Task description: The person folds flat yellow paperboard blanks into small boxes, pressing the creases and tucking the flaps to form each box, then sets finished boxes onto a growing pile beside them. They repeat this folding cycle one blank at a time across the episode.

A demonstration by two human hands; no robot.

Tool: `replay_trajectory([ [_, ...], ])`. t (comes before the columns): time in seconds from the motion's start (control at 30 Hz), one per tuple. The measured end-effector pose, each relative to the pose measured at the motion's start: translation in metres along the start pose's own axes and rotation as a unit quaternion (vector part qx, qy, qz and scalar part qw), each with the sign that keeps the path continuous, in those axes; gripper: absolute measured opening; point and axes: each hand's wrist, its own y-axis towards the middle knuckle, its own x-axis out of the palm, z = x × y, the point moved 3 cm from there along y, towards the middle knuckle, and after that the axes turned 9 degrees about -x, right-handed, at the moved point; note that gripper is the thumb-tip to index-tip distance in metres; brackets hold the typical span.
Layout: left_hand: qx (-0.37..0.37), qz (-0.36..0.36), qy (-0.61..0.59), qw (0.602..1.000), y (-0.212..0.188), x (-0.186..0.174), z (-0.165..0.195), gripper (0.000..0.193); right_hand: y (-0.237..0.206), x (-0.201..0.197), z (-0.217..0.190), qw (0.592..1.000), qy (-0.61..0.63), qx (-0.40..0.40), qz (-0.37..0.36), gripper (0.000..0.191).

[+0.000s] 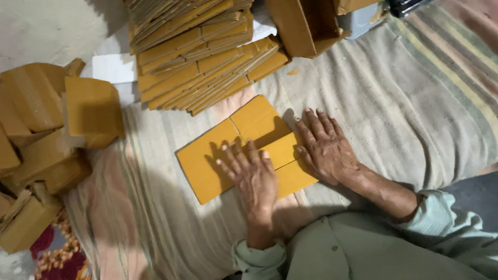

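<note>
A flat yellow cardboard box blank with slit flaps lies on the striped cloth in front of me. My left hand rests palm down on the middle of it, fingers spread. My right hand lies flat at its right edge, partly on the flap and partly on the cloth. Neither hand grips anything. Pale green sleeves cover both forearms.
A tall slanted stack of flat yellow blanks lies just beyond. Folded yellow boxes are heaped at the left. An open brown carton stands at the top, with white paper beside the stack. The striped cloth stretches right.
</note>
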Motion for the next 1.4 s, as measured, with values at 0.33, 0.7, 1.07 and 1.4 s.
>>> replay_trajectory([
  [0.33,0.097,-0.050,-0.134,0.985,-0.009,0.005,0.052,0.055,-0.003,-0.003,0.004,1.000,-0.007,0.002,0.027,0.062],
  [0.7,-0.034,-0.034,-0.030,0.998,-0.001,0.013,0.004,0.055,0.000,-0.005,0.002,0.998,-0.006,-0.021,0.055,0.062],
  [1.07,0.101,0.015,-0.079,0.992,-0.006,0.013,0.034,0.060,-0.004,0.000,0.012,1.000,-0.004,-0.001,0.028,0.062],
  [1.4,0.022,-0.104,-0.036,0.994,0.005,0.016,0.024,0.059,-0.003,0.001,0.011,1.000,-0.007,-0.001,0.027,0.062],
])
